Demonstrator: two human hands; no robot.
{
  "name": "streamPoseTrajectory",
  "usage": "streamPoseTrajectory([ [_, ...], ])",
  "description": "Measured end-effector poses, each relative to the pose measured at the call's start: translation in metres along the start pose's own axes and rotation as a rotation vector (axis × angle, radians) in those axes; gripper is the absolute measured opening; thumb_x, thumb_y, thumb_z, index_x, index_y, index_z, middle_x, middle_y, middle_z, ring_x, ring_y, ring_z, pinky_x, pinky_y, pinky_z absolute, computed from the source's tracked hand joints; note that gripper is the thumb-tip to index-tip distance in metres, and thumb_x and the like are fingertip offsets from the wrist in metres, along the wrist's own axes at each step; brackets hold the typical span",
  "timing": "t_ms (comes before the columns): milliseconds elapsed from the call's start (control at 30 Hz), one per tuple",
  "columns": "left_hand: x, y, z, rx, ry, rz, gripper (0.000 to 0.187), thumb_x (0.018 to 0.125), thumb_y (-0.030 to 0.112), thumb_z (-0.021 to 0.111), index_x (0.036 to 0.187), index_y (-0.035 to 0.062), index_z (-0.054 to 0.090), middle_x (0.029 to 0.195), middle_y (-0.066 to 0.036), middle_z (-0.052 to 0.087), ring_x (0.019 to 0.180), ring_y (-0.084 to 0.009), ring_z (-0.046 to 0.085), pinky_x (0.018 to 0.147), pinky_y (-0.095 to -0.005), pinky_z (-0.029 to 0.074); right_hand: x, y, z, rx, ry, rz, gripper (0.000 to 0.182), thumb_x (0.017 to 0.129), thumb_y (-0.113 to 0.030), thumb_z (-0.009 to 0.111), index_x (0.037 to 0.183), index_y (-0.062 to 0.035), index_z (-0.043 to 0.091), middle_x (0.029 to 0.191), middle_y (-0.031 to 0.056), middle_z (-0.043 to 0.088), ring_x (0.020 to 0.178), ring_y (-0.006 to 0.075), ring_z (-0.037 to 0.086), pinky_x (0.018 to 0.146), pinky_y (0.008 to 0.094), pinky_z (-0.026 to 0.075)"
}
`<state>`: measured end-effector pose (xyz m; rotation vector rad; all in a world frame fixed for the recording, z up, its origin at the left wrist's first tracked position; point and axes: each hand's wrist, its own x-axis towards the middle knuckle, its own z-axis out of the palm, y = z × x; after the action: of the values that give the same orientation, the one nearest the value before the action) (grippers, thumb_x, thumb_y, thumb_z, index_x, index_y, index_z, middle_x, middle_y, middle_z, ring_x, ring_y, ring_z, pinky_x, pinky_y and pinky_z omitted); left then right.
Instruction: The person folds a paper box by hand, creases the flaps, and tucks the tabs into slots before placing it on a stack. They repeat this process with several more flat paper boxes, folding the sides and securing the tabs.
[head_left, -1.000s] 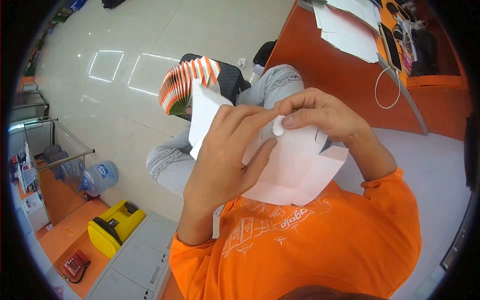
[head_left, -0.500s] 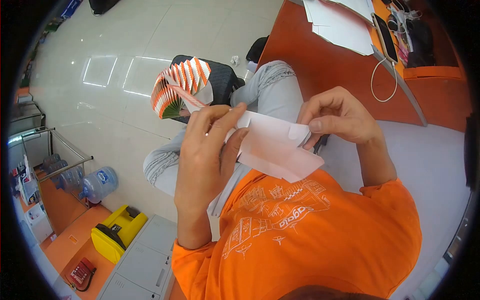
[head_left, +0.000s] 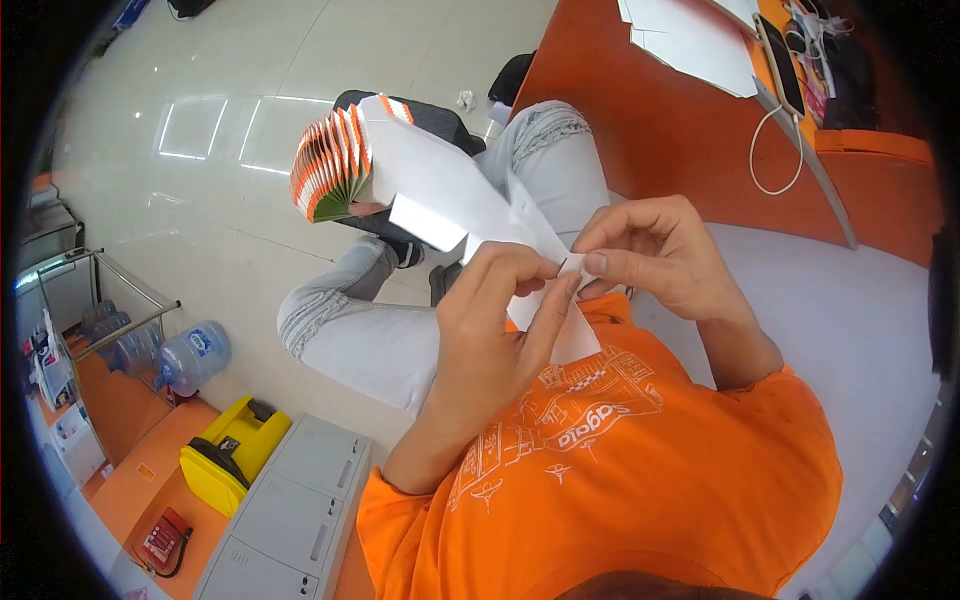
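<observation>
A white folding carton, opened out long with flaps along its sides, stretches from above my knee to my chest. At its near end my left hand is closed, thumb and forefinger pinching a small flap. My right hand pinches the same end from the other side, its thumb close to my left fingertips. The exact fold between the fingers is partly hidden. Beyond the carton's far end, a fanned stack of orange-and-white cartons rests on a dark seat.
An orange desk at upper right bears white sheets and a phone with a white cable. To the left are a water bottle, a yellow bin, a red telephone and grey lockers.
The carton has gone from a partly folded shape to lying lengthwise, reaching toward the stack. My left hand has moved right and down, closer to my right hand.
</observation>
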<state>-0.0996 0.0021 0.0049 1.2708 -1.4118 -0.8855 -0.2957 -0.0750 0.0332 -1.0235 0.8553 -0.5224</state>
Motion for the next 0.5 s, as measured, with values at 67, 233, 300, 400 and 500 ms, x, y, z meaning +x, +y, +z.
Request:
streamPoseTrajectory([
  [67,-0.002,0.000,0.001,-0.064,-0.025,-0.071,0.012,0.088,0.000,0.077,0.092,-0.0003,0.065,0.088,-0.009,0.067,0.076,-0.0132,0.063,0.069,-0.0253,0.051,-0.003,0.003,-0.001,0.025,-0.010,0.011,0.017,0.094,-0.005,0.072,0.108,0.0064,0.072,0.098,0.0122,0.074,0.091,0.0181,0.073,0.082,0.0307,0.064],
  [233,-0.003,-0.006,0.003,-0.248,-0.077,-0.157,0.008,0.097,0.003,0.067,0.094,-0.0016,0.061,0.089,-0.008,0.064,0.078,-0.0138,0.061,0.073,-0.0269,0.050,-0.007,0.011,0.006,-0.013,-0.027,-0.138,0.020,0.091,0.002,0.072,0.110,0.0067,0.070,0.105,0.0110,0.071,0.098,0.0175,0.071,0.089,0.0305,0.061],
  [300,-0.003,-0.007,0.004,-0.334,-0.104,-0.200,0.009,0.099,0.004,0.065,0.095,-0.0027,0.060,0.087,-0.010,0.062,0.078,-0.0168,0.062,0.073,-0.0296,0.051,-0.010,0.012,0.009,-0.109,0.059,-0.170,0.023,0.088,0.006,0.071,0.112,0.0072,0.069,0.108,0.0106,0.069,0.100,0.0166,0.070,0.090,0.0307,0.061],
  [400,-0.003,-0.009,0.004,-0.477,-0.163,-0.295,0.013,0.103,0.008,0.060,0.096,-0.0026,0.058,0.085,-0.008,0.060,0.081,-0.0134,0.058,0.078,-0.0284,0.048,-0.010,0.018,0.010,-0.134,0.070,-0.255,0.023,0.087,0.008,0.069,0.110,0.0075,0.069,0.105,0.0104,0.070,0.098,0.0164,0.070,0.088,0.0304,0.061],
  [500,-0.001,-0.012,0.001,-0.531,-0.218,-0.314,0.017,0.105,0.012,0.058,0.096,-0.0022,0.058,0.086,-0.006,0.060,0.083,-0.0116,0.057,0.079,-0.0273,0.047,-0.009,0.021,0.010,-0.216,0.085,-0.295,0.023,0.087,0.008,0.069,0.110,0.0075,0.069,0.104,0.0100,0.069,0.096,0.0161,0.070,0.085,0.0296,0.061],
])
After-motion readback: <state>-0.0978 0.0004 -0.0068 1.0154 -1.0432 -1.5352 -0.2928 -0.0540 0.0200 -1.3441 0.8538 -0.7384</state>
